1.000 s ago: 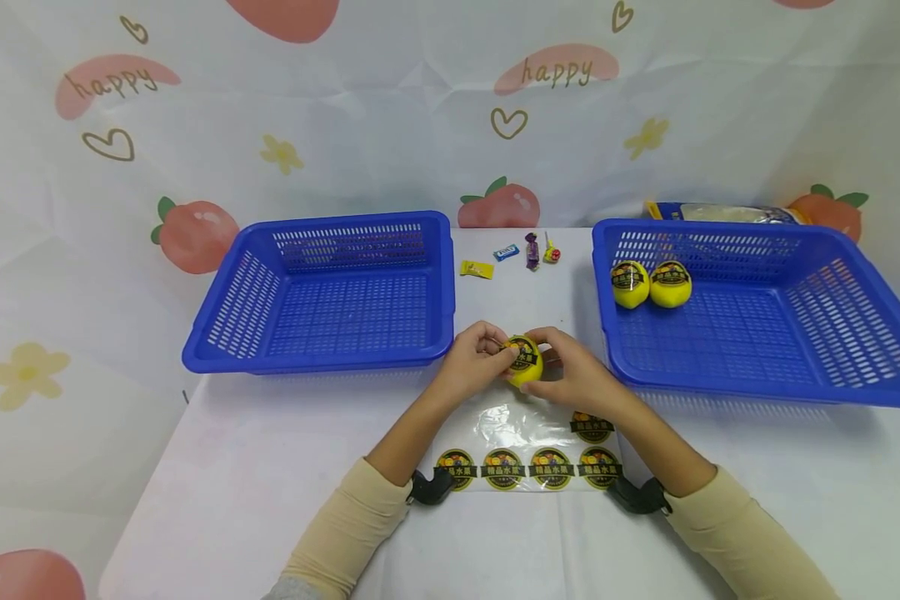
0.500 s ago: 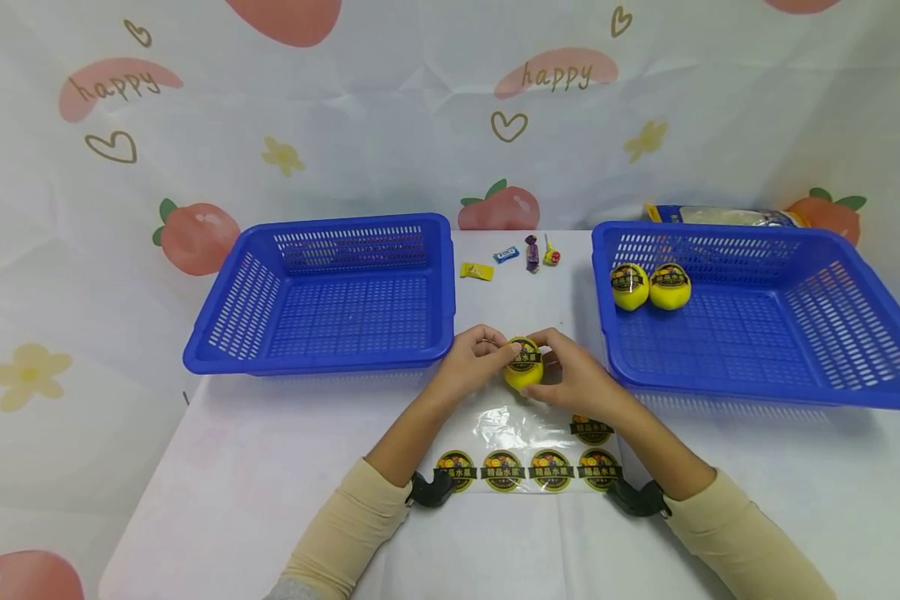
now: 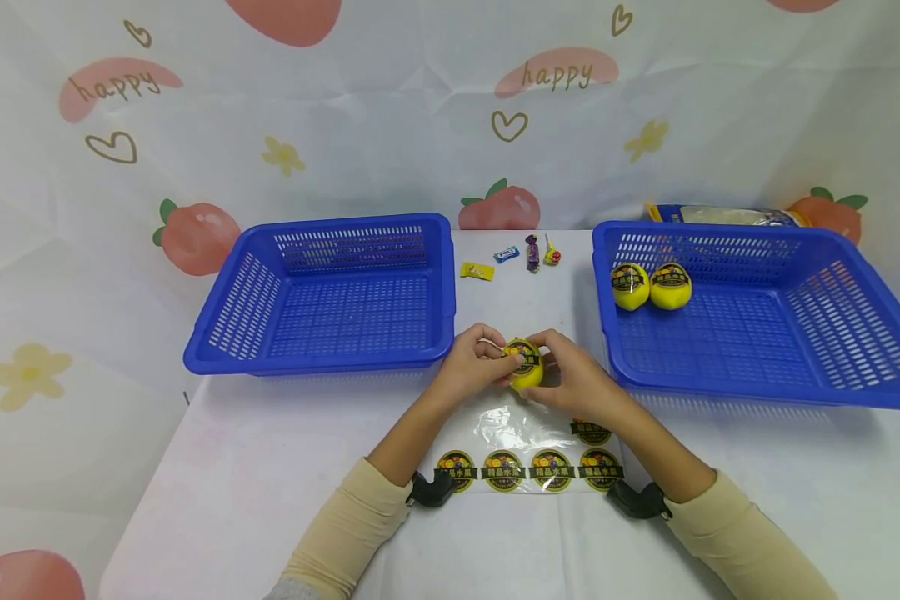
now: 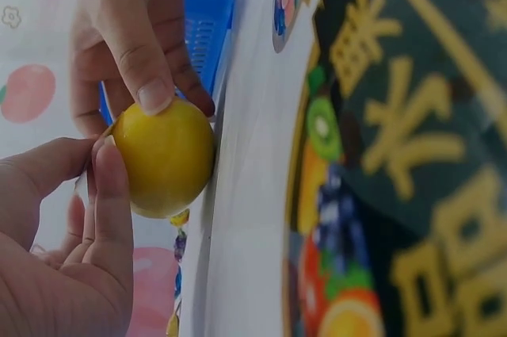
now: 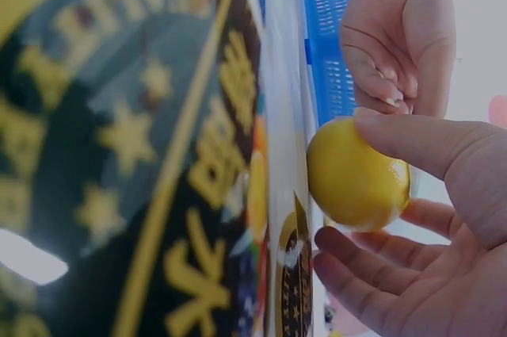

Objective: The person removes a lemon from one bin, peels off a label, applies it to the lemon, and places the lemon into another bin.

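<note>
A yellow lemon [image 3: 527, 382] stands near the table's middle with a round black-and-gold sticker [image 3: 526, 351] over its upper side. My right hand [image 3: 579, 377] holds the lemon from the right, its thumb on the near side and its fingers curled around the far side. From the left, my left hand [image 3: 474, 364] pinches the sticker's edge, the thumb lying over the label. The left wrist view shows the pinching left hand [image 4: 75, 226] beside the bare yellow side of the lemon [image 4: 165, 164]. Under the hands lies a clear sticker sheet [image 3: 506, 429] with several such labels left on it.
Two blue baskets stand left [image 3: 318, 364] and right [image 3: 735, 387] of the hands. Two labelled lemons [image 3: 671, 293] sit in the right one. Between the baskets lie a yellow [image 3: 477, 271], a blue [image 3: 507, 254] and a purple [image 3: 532, 253] wrapped candy and a lollipop [image 3: 552, 254].
My left thumb has shifted slightly down and right over the sticker, and the lemon has turned a little. The right hand keeps almost the same place.
</note>
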Demonstrator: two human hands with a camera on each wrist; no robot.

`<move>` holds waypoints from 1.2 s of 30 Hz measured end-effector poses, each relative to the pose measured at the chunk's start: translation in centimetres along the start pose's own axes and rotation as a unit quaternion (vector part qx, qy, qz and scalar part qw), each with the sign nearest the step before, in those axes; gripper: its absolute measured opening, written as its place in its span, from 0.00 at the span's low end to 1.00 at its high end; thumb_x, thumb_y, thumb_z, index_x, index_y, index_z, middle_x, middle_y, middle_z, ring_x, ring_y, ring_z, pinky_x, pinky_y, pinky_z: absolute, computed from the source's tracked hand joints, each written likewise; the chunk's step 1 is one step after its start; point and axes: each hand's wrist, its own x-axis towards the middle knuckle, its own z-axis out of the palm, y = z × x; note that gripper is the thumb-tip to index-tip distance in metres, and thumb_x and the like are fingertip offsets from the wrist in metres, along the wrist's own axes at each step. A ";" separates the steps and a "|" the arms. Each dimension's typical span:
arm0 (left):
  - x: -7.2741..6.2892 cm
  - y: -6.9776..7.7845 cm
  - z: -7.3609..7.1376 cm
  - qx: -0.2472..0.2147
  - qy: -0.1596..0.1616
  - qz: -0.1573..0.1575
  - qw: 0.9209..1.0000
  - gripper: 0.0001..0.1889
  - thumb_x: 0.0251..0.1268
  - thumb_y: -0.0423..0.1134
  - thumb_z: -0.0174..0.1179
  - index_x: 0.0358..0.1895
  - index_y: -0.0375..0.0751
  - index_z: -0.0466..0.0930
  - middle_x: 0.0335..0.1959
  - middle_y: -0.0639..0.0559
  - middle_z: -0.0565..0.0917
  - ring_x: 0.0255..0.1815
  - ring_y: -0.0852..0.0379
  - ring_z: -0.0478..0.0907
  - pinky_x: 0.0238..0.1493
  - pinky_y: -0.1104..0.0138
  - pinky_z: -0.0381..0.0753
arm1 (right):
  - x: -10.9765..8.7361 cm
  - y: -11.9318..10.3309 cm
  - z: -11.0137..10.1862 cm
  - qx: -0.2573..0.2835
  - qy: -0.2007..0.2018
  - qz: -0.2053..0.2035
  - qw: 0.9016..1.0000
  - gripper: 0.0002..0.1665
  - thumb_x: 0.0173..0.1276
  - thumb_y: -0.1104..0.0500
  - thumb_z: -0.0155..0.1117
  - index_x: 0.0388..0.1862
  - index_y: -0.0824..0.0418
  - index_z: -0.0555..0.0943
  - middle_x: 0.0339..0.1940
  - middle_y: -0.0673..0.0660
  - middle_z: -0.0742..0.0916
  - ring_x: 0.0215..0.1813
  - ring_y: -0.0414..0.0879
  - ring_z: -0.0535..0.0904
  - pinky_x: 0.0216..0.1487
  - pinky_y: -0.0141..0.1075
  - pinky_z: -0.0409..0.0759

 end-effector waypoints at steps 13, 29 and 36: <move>0.0 -0.2 -0.1 0.039 0.003 0.020 0.999 0.18 0.57 0.30 0.71 0.43 0.36 0.70 0.23 0.47 0.80 0.19 0.56 0.80 0.27 0.65 0.84 | -0.1 0.0 0.1 -0.014 0.003 -0.010 1.000 0.38 0.54 0.66 0.80 0.61 0.66 0.70 0.58 0.66 0.80 0.53 0.61 0.82 0.53 0.53 0.81; -0.2 0.0 -0.7 0.117 -0.027 -0.016 0.993 0.21 0.64 0.41 0.70 0.54 0.38 0.72 0.50 0.40 0.77 0.27 0.54 0.82 0.33 0.66 0.84 | 0.0 0.0 0.0 -0.012 -0.002 -0.010 1.000 0.38 0.53 0.67 0.81 0.60 0.65 0.71 0.59 0.65 0.80 0.51 0.58 0.82 0.52 0.52 0.81; -0.1 0.2 -1.1 0.053 -0.103 -0.066 0.991 0.25 0.73 0.33 0.59 0.69 0.36 0.66 0.62 0.33 0.75 0.33 0.48 0.86 0.38 0.61 0.87 | 0.0 0.0 -0.1 0.026 -0.014 0.011 1.000 0.39 0.53 0.70 0.79 0.61 0.66 0.69 0.60 0.67 0.79 0.45 0.54 0.83 0.47 0.45 0.84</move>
